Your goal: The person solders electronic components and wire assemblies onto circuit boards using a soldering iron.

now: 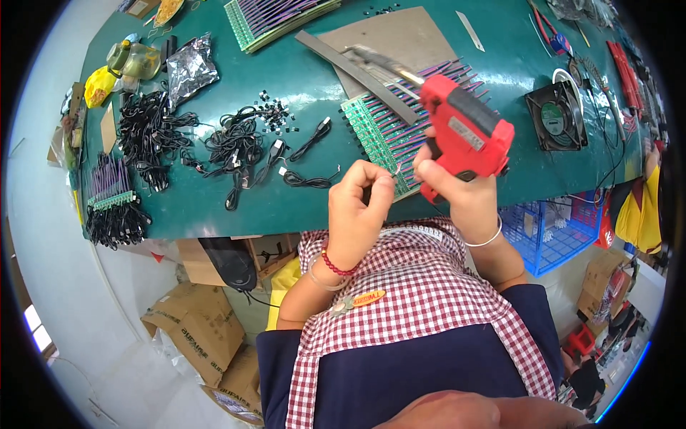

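My right hand (461, 187) is wrapped round the grip of a red soldering gun (466, 129) with a black back. Its metal nozzle points up and left over the stack of green circuit boards (371, 136). My left hand (363, 201) is closed in a pinch at the boards' near edge. Thin wire ends (397, 170) poke out by its fingertips; the rest of that cable is hidden in the fingers. Purple and dark wires run side by side from the boards. A flat grey bar (361, 77) lies across them, on and beside a brown board (389, 36).
Left of my hands lie black cables (236, 139) and small black parts (273, 114). More cable bundles (143, 129) and a wired board (113, 200) sit farther left. A second board stack (275, 18) is at the back. A black fan (557, 118) stands at right, above a blue crate (550, 232).
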Motion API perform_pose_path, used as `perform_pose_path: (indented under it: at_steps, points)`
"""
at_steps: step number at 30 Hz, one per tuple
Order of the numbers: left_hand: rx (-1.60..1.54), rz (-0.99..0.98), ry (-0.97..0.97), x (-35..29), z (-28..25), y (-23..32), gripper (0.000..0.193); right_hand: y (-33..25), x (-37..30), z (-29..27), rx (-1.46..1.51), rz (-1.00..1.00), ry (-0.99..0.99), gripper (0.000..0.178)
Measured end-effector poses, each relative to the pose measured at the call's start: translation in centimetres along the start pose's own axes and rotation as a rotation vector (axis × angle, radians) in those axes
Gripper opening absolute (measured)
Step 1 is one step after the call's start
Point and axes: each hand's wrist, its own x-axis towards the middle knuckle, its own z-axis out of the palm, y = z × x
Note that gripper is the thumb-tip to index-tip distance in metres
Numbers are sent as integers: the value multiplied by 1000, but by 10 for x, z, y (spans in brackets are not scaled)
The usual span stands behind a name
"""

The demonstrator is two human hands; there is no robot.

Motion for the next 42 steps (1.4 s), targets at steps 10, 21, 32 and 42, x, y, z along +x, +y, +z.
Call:
perform_pose_path:
  at_steps: [10, 21, 32, 42]
  points:
    - [213, 211, 9, 4, -1, 0, 8, 7, -1, 10, 29, 54, -42, 16]
    - [372, 281, -26, 10, -4, 7, 8, 12, 4, 11, 4, 51, -19, 12]
    - [183, 128, -155, 24, -10, 10, 7, 11, 20, 4, 281, 213, -100, 35]
    - [964, 794, -101, 65, -28, 20, 16, 11, 20, -14, 221, 191, 76, 36]
